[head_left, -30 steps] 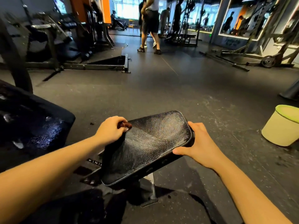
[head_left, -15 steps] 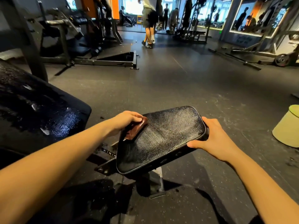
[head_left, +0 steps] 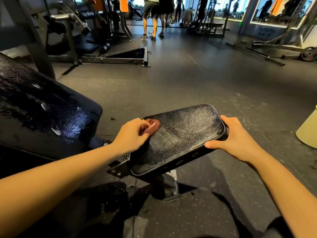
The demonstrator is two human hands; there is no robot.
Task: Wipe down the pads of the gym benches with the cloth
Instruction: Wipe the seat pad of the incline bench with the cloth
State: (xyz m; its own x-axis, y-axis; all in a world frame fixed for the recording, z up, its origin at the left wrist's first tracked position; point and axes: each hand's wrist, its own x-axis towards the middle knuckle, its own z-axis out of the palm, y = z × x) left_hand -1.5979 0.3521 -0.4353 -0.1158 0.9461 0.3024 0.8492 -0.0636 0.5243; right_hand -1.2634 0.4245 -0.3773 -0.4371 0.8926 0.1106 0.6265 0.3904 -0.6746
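Two pads: both black and grained, both on one bench, seen from just behind the person's arms.
Back pad point(head_left: 42, 109): far left, large and tilted up, with patches of wet sheen on its surface.
Left hand point(head_left: 133, 134): the fingers curl down over the cloth, holding it bunched against the seat pad.
Cloth point(head_left: 152, 126): reddish-brown, a small wad on the seat pad's far left corner, mostly hidden under the fingers.
Seat pad point(head_left: 181, 140): sits sloping between the two hands, with a pale streaky film across its top. A metal bracket point(head_left: 120, 167) shows under its near left end.
Right hand point(head_left: 235, 136): grips the seat pad's right end, thumb along the near side edge, fingers wrapped round the end.
Bucket point(head_left: 307, 133): pale green, on the floor point(head_left: 188, 83) at the right edge of view, well apart from the bench. Only its side shows, so I cannot tell what it holds.
Background: people's legs point(head_left: 152, 23) stand far up the dark floor among the machines.
Change from half a second ago: the cloth is balled tighter and sits further onto the pad's top. The right hand keeps the same grip. More of the bucket is cut off by the right edge.
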